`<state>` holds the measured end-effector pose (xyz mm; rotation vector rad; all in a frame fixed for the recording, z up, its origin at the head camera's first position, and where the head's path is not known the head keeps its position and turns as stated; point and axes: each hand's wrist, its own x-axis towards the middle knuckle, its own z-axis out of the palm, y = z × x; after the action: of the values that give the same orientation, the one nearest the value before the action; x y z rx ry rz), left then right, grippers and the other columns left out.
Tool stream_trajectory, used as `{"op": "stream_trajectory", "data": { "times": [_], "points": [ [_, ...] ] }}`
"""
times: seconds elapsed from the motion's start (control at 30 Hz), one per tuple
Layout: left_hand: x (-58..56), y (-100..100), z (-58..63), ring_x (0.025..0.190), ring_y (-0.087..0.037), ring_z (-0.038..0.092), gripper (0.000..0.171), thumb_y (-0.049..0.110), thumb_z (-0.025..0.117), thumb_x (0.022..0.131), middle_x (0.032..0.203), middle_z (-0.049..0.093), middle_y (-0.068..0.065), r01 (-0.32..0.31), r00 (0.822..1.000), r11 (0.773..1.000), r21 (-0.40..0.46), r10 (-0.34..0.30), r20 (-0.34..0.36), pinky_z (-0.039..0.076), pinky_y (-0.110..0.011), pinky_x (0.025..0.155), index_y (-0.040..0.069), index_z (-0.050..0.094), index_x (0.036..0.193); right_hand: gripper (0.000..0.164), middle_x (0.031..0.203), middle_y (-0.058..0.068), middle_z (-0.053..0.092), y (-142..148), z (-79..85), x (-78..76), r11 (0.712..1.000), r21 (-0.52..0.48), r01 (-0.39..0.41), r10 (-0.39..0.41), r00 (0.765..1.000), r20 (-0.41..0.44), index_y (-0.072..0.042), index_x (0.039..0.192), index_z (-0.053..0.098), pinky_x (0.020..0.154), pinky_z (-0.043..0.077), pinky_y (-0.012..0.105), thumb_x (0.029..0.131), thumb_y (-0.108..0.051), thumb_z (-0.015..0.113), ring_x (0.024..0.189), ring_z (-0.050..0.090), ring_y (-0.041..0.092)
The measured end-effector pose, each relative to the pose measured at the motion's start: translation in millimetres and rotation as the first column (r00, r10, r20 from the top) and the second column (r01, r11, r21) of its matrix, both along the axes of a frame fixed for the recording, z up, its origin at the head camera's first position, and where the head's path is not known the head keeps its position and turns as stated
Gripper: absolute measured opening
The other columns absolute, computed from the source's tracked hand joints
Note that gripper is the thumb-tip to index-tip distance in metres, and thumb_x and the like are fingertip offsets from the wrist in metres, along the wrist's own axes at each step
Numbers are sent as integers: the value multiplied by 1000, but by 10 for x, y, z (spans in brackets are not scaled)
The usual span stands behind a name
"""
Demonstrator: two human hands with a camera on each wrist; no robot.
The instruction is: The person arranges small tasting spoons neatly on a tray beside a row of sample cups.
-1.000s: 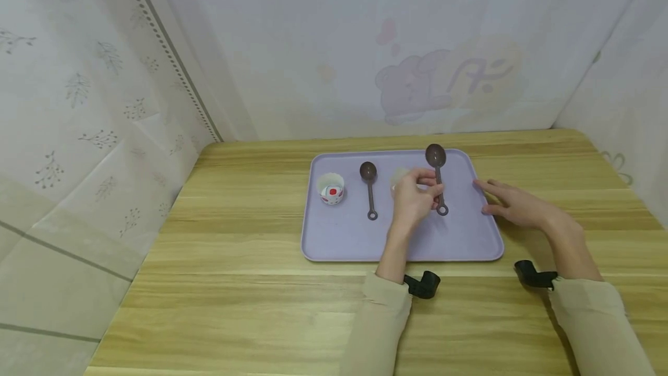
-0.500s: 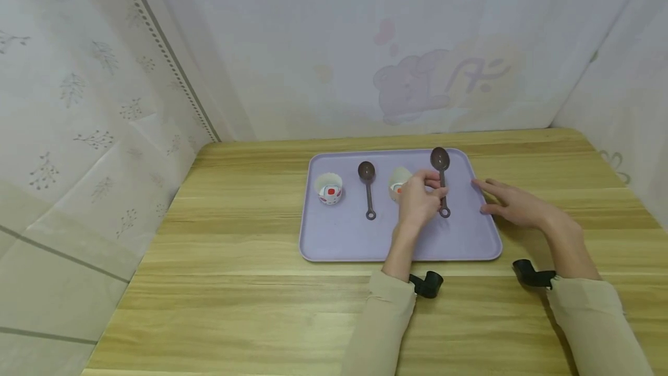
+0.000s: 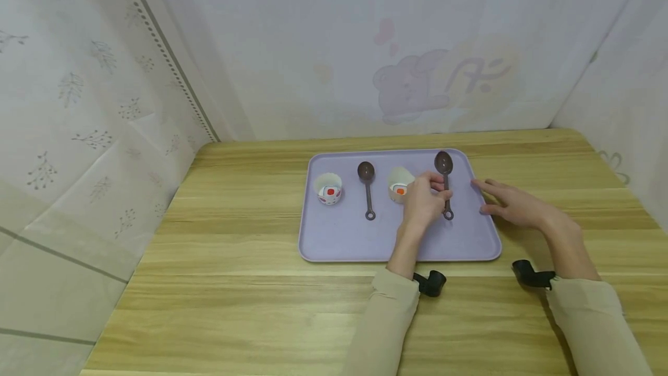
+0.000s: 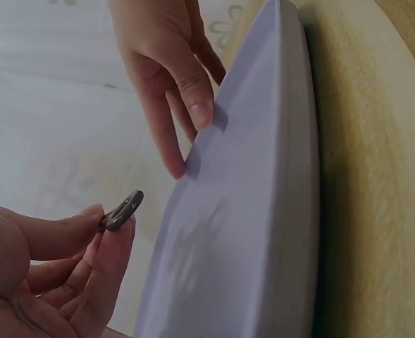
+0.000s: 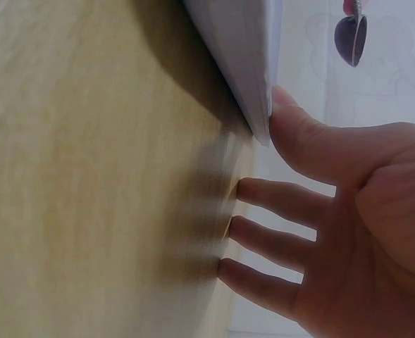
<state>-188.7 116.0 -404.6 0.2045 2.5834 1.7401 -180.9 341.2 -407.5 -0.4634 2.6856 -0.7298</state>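
In the head view my left hand (image 3: 424,201) pinches the handle of a brown measuring spoon (image 3: 443,162) over the right part of a lilac tray (image 3: 341,237). The left wrist view has the spoon's ring end (image 4: 126,210) between thumb and fingers, raised off the tray. The bowl (image 5: 350,41) hangs above the tray in the right wrist view. My right hand (image 3: 519,206) is at the tray's right rim, its thumb against the rim and its fingers extended, fingertips on the table. A second brown measuring spoon (image 3: 366,173) lies on the tray, left of my left hand.
On the tray stand two small paper cups: a white patterned one (image 3: 329,195) at the left, and a pale one (image 3: 399,191) partly behind my left hand. Both show a coloured mark inside. The wooden table (image 3: 235,237) meets a patterned curtain (image 3: 292,45) at its back and sides.
My left hand has shifted right and slightly toward me with the spoon, which has become more upright in view. More of the pale cup shows. My right hand stays at the rim.
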Motion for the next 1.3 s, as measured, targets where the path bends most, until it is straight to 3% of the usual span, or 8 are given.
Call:
{"op": "stream_trajectory", "data": {
  "times": [0.23,0.67,1.0,1.3],
  "points": [
    [-1,26,-7,53,-2,55,19,4,81,85,81,68,2,0,1000,1000,-10,0,21,47,-13,55,4,70,101,68,151,48,15,-8,19,5,1000,22,-5,5,1000,4,7,154,29,108,18,74,103,-24,60,138,17,65],
    [-45,69,-53,72,-6,60,19,9,82,85,84,71,1,-7,999,989,-150,0,-45,46,-15,68,6,71,99,67,150,48,15,-14,30,-3,999,34,2,-2,1000,0,8,153,29,108,19,74,102,-23,61,137,18,65],
    [-67,94,-106,74,-9,63,19,11,82,85,84,71,1,-23,998,968,-251,8,-63,48,-17,69,6,73,100,68,151,47,16,-27,38,1,1000,31,1,-1,1000,2,8,153,30,109,19,73,102,-23,62,138,18,64],
    [-68,112,-143,73,-12,60,17,16,83,85,73,60,7,-46,999,935,-351,34,-39,48,-23,65,10,71,95,68,151,47,14,-34,54,15,1000,27,9,-9,1000,11,8,153,29,109,18,73,102,-23,61,138,17,63]
  ]
}}
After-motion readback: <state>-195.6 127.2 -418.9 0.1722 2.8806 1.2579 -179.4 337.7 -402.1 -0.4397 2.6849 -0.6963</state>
